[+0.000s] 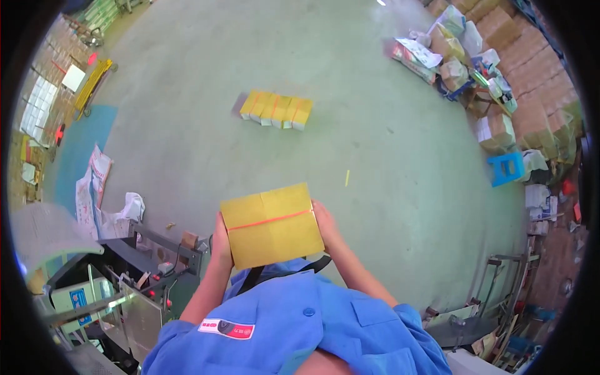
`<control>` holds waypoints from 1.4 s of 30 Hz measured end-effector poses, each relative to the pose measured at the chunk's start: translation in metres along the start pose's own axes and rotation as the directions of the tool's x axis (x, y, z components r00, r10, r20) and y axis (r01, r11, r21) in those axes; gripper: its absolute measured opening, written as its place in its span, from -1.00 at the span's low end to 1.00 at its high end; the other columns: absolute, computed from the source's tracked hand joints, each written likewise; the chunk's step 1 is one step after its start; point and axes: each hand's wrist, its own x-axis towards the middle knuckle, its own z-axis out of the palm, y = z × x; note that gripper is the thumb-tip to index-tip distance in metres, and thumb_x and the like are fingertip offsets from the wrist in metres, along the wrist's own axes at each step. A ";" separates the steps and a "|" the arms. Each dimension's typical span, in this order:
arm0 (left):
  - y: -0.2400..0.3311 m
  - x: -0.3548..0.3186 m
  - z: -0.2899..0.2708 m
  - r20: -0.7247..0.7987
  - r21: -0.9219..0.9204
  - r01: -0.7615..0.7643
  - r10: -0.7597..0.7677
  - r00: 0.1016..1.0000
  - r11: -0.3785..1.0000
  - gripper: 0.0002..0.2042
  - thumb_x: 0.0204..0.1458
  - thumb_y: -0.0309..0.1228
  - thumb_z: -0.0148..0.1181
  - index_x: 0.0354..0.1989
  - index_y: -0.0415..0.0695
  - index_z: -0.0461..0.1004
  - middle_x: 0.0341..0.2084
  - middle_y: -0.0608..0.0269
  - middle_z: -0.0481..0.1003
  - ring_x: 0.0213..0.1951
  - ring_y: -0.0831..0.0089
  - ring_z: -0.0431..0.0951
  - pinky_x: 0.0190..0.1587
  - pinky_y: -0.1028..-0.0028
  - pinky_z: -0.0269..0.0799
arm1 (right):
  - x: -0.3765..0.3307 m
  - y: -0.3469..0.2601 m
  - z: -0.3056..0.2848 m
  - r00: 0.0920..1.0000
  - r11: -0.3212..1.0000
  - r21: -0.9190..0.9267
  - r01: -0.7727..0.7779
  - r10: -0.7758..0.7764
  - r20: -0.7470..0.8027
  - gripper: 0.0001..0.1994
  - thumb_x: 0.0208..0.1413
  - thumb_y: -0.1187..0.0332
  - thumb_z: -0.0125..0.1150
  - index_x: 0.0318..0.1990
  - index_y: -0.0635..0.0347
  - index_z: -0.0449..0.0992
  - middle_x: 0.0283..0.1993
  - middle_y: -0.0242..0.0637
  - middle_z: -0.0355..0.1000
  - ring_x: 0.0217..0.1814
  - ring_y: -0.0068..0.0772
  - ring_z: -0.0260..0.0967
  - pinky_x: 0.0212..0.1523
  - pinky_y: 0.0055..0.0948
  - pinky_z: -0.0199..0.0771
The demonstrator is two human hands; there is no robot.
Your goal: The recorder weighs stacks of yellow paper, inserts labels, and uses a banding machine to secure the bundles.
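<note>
We grip a yellow bundle [272, 225] from both sides: left hand [220, 240] clamped flat on its left edge, right hand [324, 222] clamped on its right edge, fingers of both closed around the sides and mostly hidden beneath. The bundle sits at chest height, just above our blue shirt [306, 325], well off the floor.

It looks like a stiff stack wrapped in yellow paper, tied once with an orange strap [269, 220] running left to right. We judge it fairly heavy and rigid, not fragile; the paper is likely smooth, so palms on opposite edges with fingers under the bottom is the safe hold. The strap looks thin; we would not lift by it.

Outward: a strapping machine [134, 281] stands at lower left, next to our left forearm. The green concrete floor [375, 156] spreads wide ahead. A row of matching yellow bundles [275, 110] lies on it, well apart from us. White sacks [103, 200] lie toward the floor's left edge. A blue stool [505, 169] and brown cartons [531, 75] line the right edge. A yellow cart [94, 81] stands at the far left corner.
</note>
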 end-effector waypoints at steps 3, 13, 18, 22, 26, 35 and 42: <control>0.016 0.071 0.059 0.100 -0.053 0.029 -0.023 0.995 0.998 -0.39 0.29 0.09 -0.40 0.18 -0.17 0.30 0.05 0.14 0.43 0.02 0.29 0.49 0.04 0.34 0.44 | 0.075 -0.029 -0.021 0.999 0.999 0.035 -0.007 0.006 0.036 -0.53 0.34 0.10 -0.20 0.22 0.26 0.31 0.18 -0.19 0.33 0.20 -0.45 0.25 0.18 -0.47 0.23; -0.023 0.328 0.209 0.132 -0.257 0.200 -0.171 0.976 0.945 -0.35 0.26 0.15 -0.44 0.22 -0.13 0.25 0.09 0.12 0.40 0.11 0.24 0.42 0.11 0.28 0.39 | 0.360 -0.142 -0.131 0.961 0.954 -0.271 -0.130 0.188 0.202 -0.45 0.30 0.01 -0.10 0.28 0.23 0.24 0.26 -0.23 0.28 0.27 -0.40 0.21 0.27 -0.38 0.16; -0.057 0.434 0.256 0.054 -0.230 0.347 -0.344 0.938 0.909 -0.37 0.25 0.15 -0.38 0.19 -0.12 0.28 0.10 0.17 0.39 0.11 0.27 0.42 0.14 0.28 0.35 | 0.494 -0.152 -0.176 0.850 0.796 -0.549 -0.254 0.454 0.265 -0.35 0.11 0.12 0.22 0.31 0.14 0.18 0.21 -0.27 0.32 0.25 -0.40 0.23 0.25 -0.34 0.20; -0.132 0.539 0.251 -0.088 -0.164 0.482 -0.500 0.862 0.861 -0.44 0.21 0.11 -0.21 0.16 -0.06 0.30 0.05 0.27 0.40 0.07 0.37 0.38 0.10 0.29 0.30 | 0.620 -0.112 -0.207 0.775 0.787 -0.563 -0.254 0.513 0.368 -0.35 0.06 0.22 0.26 0.30 0.14 0.18 0.17 -0.28 0.34 0.23 -0.39 0.25 0.25 -0.33 0.20; -0.224 0.633 0.244 -0.218 -0.453 0.523 -0.659 0.720 0.722 -0.51 0.21 0.02 -0.21 0.17 -0.03 0.28 0.10 0.27 0.35 0.12 0.30 0.33 0.11 0.08 0.26 | 0.735 -0.041 -0.229 0.740 0.689 -0.672 -0.274 0.597 0.310 -0.40 0.05 0.26 0.25 0.26 0.11 0.24 0.17 -0.26 0.35 0.21 -0.35 0.29 0.22 -0.31 0.25; -0.330 0.815 0.268 -0.101 -0.595 0.488 -0.662 0.743 0.638 -0.46 0.21 0.05 -0.24 0.29 0.05 0.10 0.23 0.08 0.16 0.23 0.03 0.19 0.19 -0.20 0.13 | 0.973 0.068 -0.258 0.801 0.431 -0.902 -0.037 0.553 0.231 -0.42 0.00 0.17 0.29 0.21 0.06 0.34 0.04 -0.20 0.47 0.10 -0.29 0.41 0.13 -0.31 0.35; -0.351 0.871 0.268 -0.130 -0.627 0.426 -0.627 0.768 0.652 -0.38 0.19 0.12 -0.26 0.33 0.04 -0.01 0.30 0.03 0.06 0.26 -0.07 0.14 0.19 -0.23 0.13 | 1.043 0.114 -0.269 0.934 0.391 -0.905 0.165 0.232 0.271 -0.35 -0.04 0.10 0.29 0.24 0.03 0.29 0.09 -0.10 0.44 0.15 -0.11 0.38 0.13 -0.23 0.36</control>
